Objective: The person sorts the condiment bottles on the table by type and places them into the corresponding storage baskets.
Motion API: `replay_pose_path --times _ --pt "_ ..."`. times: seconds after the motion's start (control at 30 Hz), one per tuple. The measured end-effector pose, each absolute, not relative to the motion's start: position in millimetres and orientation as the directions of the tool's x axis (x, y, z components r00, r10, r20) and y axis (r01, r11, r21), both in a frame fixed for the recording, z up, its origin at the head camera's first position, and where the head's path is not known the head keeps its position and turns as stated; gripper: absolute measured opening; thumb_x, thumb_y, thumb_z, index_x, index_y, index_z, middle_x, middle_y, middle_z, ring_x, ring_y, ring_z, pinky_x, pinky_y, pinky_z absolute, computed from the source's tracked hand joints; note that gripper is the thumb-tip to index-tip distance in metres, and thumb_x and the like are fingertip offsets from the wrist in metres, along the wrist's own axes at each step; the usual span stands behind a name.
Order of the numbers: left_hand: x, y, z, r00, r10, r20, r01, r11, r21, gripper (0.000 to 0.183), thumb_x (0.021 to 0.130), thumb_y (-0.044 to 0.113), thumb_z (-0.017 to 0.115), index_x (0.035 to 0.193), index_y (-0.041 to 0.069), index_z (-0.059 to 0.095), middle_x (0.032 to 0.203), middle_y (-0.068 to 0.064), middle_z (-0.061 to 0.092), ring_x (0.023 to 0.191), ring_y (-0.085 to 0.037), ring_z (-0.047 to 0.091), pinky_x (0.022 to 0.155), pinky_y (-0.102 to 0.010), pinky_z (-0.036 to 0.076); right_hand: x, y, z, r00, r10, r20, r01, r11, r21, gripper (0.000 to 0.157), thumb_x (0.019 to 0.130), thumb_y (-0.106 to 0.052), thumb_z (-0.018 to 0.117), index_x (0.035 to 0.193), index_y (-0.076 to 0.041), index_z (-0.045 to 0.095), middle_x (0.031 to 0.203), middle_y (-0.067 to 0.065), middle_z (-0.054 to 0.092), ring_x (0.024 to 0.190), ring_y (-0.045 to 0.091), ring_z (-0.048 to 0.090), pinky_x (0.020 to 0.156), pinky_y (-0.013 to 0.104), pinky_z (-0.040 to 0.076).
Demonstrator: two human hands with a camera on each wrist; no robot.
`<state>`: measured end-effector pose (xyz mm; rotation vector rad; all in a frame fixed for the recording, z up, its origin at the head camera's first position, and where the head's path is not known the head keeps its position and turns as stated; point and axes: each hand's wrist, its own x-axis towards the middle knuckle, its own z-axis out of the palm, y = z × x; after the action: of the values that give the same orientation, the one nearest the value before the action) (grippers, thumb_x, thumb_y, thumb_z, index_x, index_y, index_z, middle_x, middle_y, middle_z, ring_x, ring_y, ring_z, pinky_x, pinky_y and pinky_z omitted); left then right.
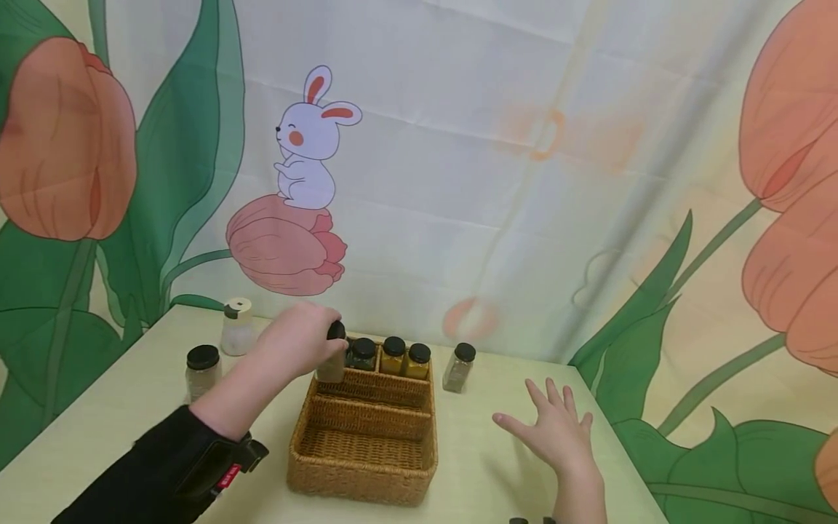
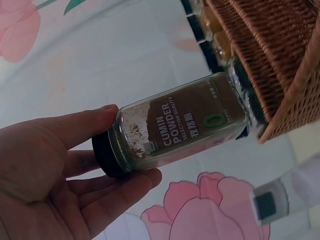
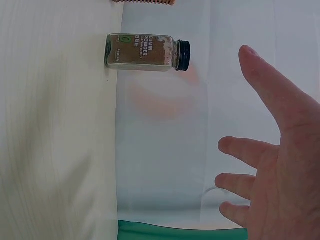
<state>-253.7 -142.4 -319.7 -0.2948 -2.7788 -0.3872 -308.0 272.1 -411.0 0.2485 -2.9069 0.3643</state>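
Note:
My left hand (image 1: 297, 338) grips a glass jar of cumin powder (image 2: 175, 122) by its black cap, thumb on one side and fingers on the other. In the head view that jar is over the back left part of a wicker basket (image 1: 360, 466); whether it touches the basket I cannot tell. Several black-capped jars stand in the basket's back compartments, among them a yellow spice jar (image 1: 417, 362). My right hand (image 1: 556, 429) hovers over the table's right side with fingers spread, holding nothing. A second cumin powder jar (image 3: 140, 52) stands upright on the table between basket and right hand.
Left of the basket stand a black-capped jar (image 1: 203, 371), partly behind my left arm, and a white-topped clear container (image 1: 238, 327). A printed curtain (image 1: 419, 182) with tulips and a rabbit hangs behind the pale table (image 1: 484, 466).

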Motion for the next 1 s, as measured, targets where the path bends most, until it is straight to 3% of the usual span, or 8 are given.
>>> replay_pose_path --times 0.3,0.43,0.63,0.77,1.0 --pt "-276 -116 -346 -0.932 0.169 0.320 0.242 0.949 0.201 0.025 0.084 0.036 0.074 0.088 0.012 0.068 0.076 0.000 0.062 0.065 -0.015 0.058 0.054 -0.033 0.049 -306 275 -411 -0.969 -0.131 0.211 -0.179 0.958 -0.226 0.108 0.072 -0.086 0.049 0.149 -0.013 0.032 0.153 0.026 0.014 0.135 0.049 -0.002 0.092 0.082 -0.001" --pt "-282 -110 -352 -0.941 0.153 0.301 0.221 0.953 0.207 0.027 0.083 0.036 0.075 0.092 0.012 0.070 0.086 -0.002 0.067 0.076 -0.020 0.062 0.063 -0.037 0.054 -306 275 -410 -0.969 -0.134 0.210 -0.180 0.958 -0.221 0.108 0.072 -0.086 0.048 0.150 -0.013 0.032 0.153 0.027 0.013 0.135 0.049 -0.003 0.092 0.083 -0.002" --pt "-290 -107 -362 -0.966 0.118 0.230 0.171 0.958 0.229 0.027 0.084 0.038 0.073 0.092 0.012 0.069 0.083 -0.002 0.066 0.072 -0.018 0.061 0.059 -0.035 0.052 -306 271 -408 -0.965 -0.142 0.219 -0.191 0.957 -0.220 0.108 0.071 -0.086 0.049 0.150 -0.014 0.032 0.152 0.027 0.014 0.135 0.049 -0.002 0.091 0.083 0.000" --pt "-294 -105 -369 -0.975 0.113 0.190 0.154 0.964 0.217 0.030 0.086 0.038 0.072 0.099 0.011 0.069 0.090 -0.003 0.067 0.078 -0.019 0.062 0.067 -0.037 0.054 -306 268 -408 -0.964 -0.146 0.221 -0.196 0.956 -0.221 0.108 0.071 -0.086 0.050 0.150 -0.014 0.032 0.152 0.027 0.015 0.135 0.049 -0.002 0.091 0.083 0.000" --pt "-295 -97 -379 -0.971 0.101 0.215 0.148 0.965 0.215 0.032 0.084 0.036 0.074 0.096 0.009 0.065 0.081 -0.003 0.064 0.069 -0.017 0.060 0.059 -0.035 0.052 -305 269 -409 -0.967 -0.143 0.213 -0.188 0.959 -0.211 0.109 0.070 -0.086 0.049 0.150 -0.015 0.030 0.153 0.026 0.013 0.135 0.049 -0.003 0.092 0.083 0.000"
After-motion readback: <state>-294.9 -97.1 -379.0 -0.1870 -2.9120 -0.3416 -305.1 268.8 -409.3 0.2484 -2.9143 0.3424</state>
